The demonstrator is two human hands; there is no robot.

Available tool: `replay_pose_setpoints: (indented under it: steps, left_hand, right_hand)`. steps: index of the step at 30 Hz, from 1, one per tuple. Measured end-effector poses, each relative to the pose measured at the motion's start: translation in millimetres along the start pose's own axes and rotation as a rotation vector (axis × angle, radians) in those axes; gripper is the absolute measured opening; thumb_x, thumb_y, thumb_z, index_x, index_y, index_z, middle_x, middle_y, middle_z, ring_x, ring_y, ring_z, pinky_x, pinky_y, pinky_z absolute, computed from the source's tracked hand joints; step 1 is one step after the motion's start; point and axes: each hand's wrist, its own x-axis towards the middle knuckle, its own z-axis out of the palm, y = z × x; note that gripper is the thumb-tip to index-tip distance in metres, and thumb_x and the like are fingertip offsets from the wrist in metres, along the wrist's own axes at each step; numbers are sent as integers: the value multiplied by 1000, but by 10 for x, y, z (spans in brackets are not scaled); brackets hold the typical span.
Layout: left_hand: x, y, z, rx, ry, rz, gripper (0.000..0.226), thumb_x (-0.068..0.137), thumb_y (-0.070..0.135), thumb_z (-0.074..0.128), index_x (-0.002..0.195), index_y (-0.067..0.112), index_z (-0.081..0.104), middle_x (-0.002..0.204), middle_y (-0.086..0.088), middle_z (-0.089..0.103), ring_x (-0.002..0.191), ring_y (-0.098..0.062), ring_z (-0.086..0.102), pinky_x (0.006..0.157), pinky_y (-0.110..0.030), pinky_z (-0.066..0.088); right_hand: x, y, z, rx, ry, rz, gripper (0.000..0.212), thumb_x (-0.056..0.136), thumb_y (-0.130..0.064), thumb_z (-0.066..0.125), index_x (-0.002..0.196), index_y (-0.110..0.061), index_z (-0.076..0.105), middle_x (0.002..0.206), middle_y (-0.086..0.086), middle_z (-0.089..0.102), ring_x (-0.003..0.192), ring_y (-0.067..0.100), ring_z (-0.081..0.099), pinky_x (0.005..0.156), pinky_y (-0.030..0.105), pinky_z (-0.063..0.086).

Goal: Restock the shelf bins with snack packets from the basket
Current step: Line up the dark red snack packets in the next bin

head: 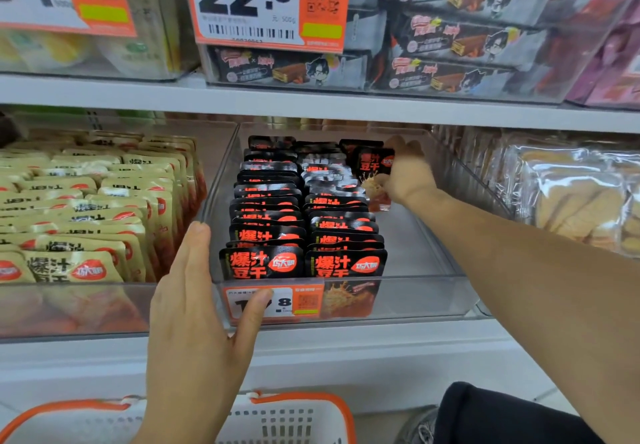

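A clear shelf bin (426,291) in the middle holds two rows of black snack packets (304,232) with red lettering; its right side is bare. My right hand (405,170) reaches deep into the bin and pinches one black packet (374,170), held upright at the back right. My left hand (201,301) rests flat with straight fingers on the bin's front left corner, thumb across the price label (287,301). A white basket with an orange rim (294,419) sits below at the bottom edge; what it holds is hidden.
A bin of beige packets (86,211) stands to the left, a bin of clear-wrapped biscuits (571,194) to the right. The shelf above (311,104) carries boxes of dark wafer bars (460,38) and a large price tag (263,0) hanging low.
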Motion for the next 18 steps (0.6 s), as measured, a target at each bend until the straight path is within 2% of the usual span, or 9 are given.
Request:
replay_pose_setpoints:
  steps: [5,7,8,9,11,13,15,16,18]
  left_hand:
    - [6,-15,0,-2,-4,3,89,83,55,52,153,6,26,155,-13,38,138,-27,36,107,-33,28]
    - [4,-2,0,-5,-2,4,88,84,54,52,153,5,26,155,-13,37,139,-27,36,108,-33,28]
    - [5,-5,0,-5,-4,4,88,85,53,52,153,4,27,156,-12,37,140,-27,36,109,-34,28]
    - [4,-19,-2,-4,-8,7,88,85,53,52,153,4,27,156,-12,36,141,-26,35,110,-34,27]
    - [3,-32,-11,-10,-22,17,87,86,52,55,153,4,26,157,-11,35,143,-25,32,112,-30,25]
    - [3,31,-49,-69,-12,-23,83,86,44,62,152,5,28,155,-12,35,144,-23,31,113,-25,22]
    - [-45,142,-113,-138,125,-48,66,86,28,65,141,0,42,144,-17,43,137,-26,38,113,-27,27]
    - [-97,187,-144,-151,223,-12,51,87,18,65,130,-3,51,133,-19,50,128,-26,45,110,-28,32]
    - [-273,182,-138,-209,279,38,21,87,4,60,108,-1,61,107,-9,59,104,-13,52,96,-19,38]
  right_hand:
    - [65,-91,124,146,29,64,68,82,-8,78,134,-9,35,126,18,51,108,32,59,88,36,52]
    - [67,-83,149,187,6,89,56,86,-3,73,126,-9,35,124,17,54,89,24,64,72,23,55]
    - [45,-80,126,179,-24,95,52,87,-1,70,125,-9,35,125,14,54,77,16,62,62,15,51]
    - [15,-64,100,186,-33,97,55,88,-3,72,128,-8,34,125,12,53,73,11,59,61,12,46]
    - [-93,-42,-19,165,-49,84,68,86,-15,76,137,-5,33,127,15,53,95,22,62,78,20,43]
    - [-278,-40,-233,102,-20,67,56,89,-19,73,133,2,45,124,20,59,112,31,60,85,28,45]
    - [-568,-39,-493,149,71,3,36,90,-16,68,118,3,57,114,18,65,103,28,64,85,32,50]
    - [-783,-63,-646,228,137,-54,30,89,-13,67,116,-2,58,109,14,65,95,21,65,85,32,52]
    - [-1328,-181,-897,424,257,-222,23,88,-9,65,109,-14,55,98,6,62,76,2,57,75,19,49]
